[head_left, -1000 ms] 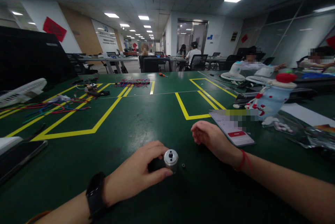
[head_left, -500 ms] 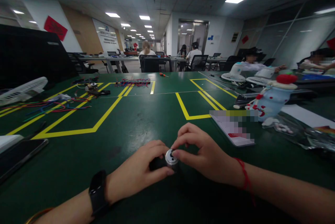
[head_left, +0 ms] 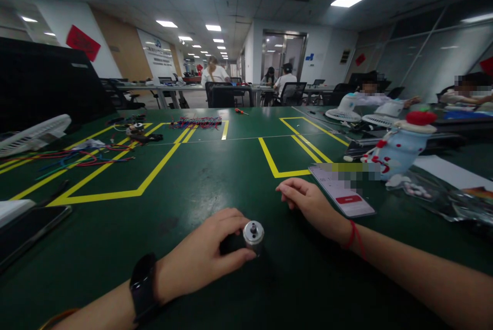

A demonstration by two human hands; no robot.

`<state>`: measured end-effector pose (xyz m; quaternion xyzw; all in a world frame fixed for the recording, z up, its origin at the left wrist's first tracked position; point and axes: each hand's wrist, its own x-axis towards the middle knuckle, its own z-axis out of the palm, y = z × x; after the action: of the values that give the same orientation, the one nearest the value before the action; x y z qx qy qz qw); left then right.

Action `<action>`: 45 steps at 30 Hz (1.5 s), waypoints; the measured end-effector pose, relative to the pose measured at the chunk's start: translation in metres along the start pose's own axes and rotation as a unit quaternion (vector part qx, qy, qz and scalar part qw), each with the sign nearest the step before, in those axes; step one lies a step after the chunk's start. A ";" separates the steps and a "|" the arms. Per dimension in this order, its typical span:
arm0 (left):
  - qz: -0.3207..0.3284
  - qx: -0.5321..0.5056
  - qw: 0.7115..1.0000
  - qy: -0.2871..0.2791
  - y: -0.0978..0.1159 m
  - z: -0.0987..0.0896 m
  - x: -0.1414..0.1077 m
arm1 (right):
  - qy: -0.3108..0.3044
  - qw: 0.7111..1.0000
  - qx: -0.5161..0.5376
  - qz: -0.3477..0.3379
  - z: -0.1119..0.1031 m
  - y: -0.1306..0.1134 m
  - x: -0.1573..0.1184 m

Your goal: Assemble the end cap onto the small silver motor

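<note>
A small silver metal cylinder [head_left: 253,237] stands upright on the dark green table [head_left: 215,176], with a dark round piece at the centre of its top. Thumb and fingers of my left hand [head_left: 219,245] hold it from the left side. My right hand [head_left: 308,204] is away from the cylinder, to its upper right and beside a phone [head_left: 342,191]. Its fingers are curled together, and whatever may be between the fingertips is too small to make out.
Coloured wires [head_left: 88,158] and a white fan [head_left: 36,134] lie on the left. A blue cup with a red top [head_left: 402,145] stands on the right near plastic bags [head_left: 412,186]. An orange screwdriver [head_left: 242,111] lies far back. People sit beyond.
My right hand has moved off the cylinder's top, up and to the right towards the phone, uncovering the dark centre piece. My left hand has stayed on the cylinder.
</note>
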<state>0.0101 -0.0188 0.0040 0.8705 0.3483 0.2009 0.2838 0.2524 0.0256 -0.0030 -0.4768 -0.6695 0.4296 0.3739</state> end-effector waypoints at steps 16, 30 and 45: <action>0.003 0.014 1.000 0.005 -0.002 0.003 -0.001 | -0.067 0.966 -0.112 -0.224 0.021 -0.028 -0.025; 0.004 0.017 1.000 -0.002 -0.001 0.001 -0.001 | -0.160 0.958 -0.163 -0.175 0.007 -0.015 -0.024; -0.001 0.001 1.000 0.007 -0.004 0.002 -0.001 | 0.052 0.995 0.082 0.036 -0.005 0.015 0.001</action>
<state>0.0090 -0.0178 0.0001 0.8689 0.3514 0.2068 0.2807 0.2614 0.0307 -0.0147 -0.4899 -0.5939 0.4708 0.4308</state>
